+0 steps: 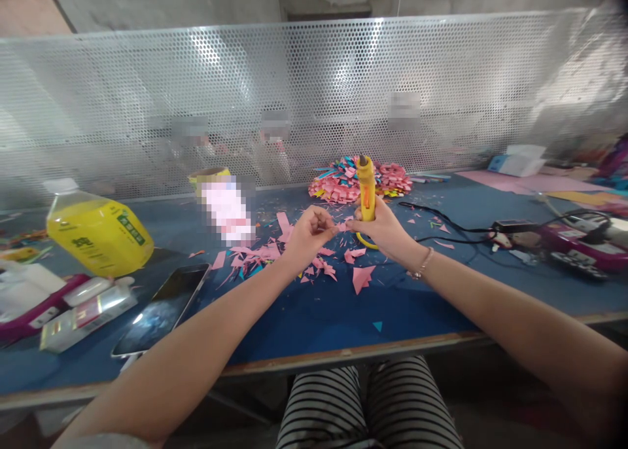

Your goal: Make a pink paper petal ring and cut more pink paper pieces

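Note:
My right hand (381, 226) is wrapped round a yellow hot glue gun (366, 186), which stands upright with its dark nozzle pointing up. Close beside it, my left hand (313, 230) is closed in a pinch, fingertips near those of the right. A small bit of pink paper (342, 227) shows between the two hands' fingertips. Under and around the hands lie pink paper scraps (260, 256), with a larger pink scrap (362, 278) nearer me. Behind the glue gun sits a bundle of fringed pink and blue paper (336, 180).
A jug of yellow liquid (101, 230), a box (88, 313) and a phone (164, 308) occupy the left side. A lit screen (227, 210) leans at the back. Black cables (451, 226) run rightward to a purple device (583, 243). A perforated metal panel (314, 95) closes off the far edge.

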{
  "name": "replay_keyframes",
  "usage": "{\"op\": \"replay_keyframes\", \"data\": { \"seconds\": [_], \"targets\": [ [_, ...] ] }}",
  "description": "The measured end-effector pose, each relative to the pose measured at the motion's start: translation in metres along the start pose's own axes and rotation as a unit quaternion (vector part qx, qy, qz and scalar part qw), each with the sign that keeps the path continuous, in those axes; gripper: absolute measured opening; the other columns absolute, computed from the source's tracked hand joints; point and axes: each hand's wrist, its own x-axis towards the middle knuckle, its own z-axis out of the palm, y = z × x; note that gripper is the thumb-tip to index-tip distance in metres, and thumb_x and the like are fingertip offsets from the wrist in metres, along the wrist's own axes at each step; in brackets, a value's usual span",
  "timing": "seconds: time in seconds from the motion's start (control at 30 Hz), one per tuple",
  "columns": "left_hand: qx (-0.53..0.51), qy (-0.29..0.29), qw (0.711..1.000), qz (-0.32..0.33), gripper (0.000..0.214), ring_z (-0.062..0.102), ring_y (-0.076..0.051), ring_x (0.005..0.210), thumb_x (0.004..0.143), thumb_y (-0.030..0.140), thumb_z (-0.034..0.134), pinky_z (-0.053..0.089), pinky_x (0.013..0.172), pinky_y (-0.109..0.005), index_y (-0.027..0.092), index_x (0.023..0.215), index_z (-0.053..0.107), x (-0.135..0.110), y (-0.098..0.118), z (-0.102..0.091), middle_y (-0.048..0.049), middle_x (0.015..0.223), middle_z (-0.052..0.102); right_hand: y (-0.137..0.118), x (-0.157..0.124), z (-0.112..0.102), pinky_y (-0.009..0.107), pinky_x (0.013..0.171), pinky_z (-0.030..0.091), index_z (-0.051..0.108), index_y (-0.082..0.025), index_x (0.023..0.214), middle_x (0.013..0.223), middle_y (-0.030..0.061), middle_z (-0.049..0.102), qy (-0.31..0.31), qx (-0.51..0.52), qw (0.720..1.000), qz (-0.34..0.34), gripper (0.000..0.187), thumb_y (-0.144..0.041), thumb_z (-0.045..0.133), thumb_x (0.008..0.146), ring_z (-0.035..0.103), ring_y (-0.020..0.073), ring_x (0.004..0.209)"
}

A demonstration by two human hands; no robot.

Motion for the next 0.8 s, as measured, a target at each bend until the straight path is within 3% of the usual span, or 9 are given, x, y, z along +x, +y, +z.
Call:
{"op": "replay_keyframes", "data": {
  "seconds": [0.5,0.7,0.8],
  "targets": [
    [-0.158,0.013,0.981,-0.111,0.023,0.051,-0.007,0.063,0.058,0.012,0.066,0.042,0.066,-0.024,0.018,0.072,0.049,0.002,-0.011,0.001,0.0040,0.066,0.053,-0.001,-0.001,0.000,0.026,0.053,0.041,0.035,-0.022,0.078,0.065,-0.0063,0.040,0.012,-0.041,0.999,0.008,0.038,-0.020,0.067,0.057,0.042,0.0082,0.055],
    [-0.162,0.108,0.967,-0.164,0.023,0.049,-0.007,0.059,0.054,0.014,0.067,0.037,0.055,-0.021,0.017,0.067,0.049,0.007,-0.010,-0.005,0.0032,0.061,0.051,-0.004,-0.001,-0.009,0.027,0.055,0.045,0.041,-0.023,0.088,0.077,-0.0029,0.047,-0.008,0.029,0.999,0.023,0.029,-0.038,0.056,0.069,0.052,0.0103,0.062],
    [-0.158,0.162,0.957,-0.182,0.023,0.044,-0.005,0.052,0.053,0.012,0.066,0.034,0.050,-0.020,0.017,0.065,0.047,0.010,-0.011,-0.010,0.0050,0.056,0.046,0.003,0.003,-0.020,0.028,0.055,0.044,0.042,-0.024,0.093,0.083,-0.0007,0.051,-0.005,-0.015,1.000,-0.008,0.030,-0.041,0.053,0.071,0.054,0.0122,0.065]
  ]
}}
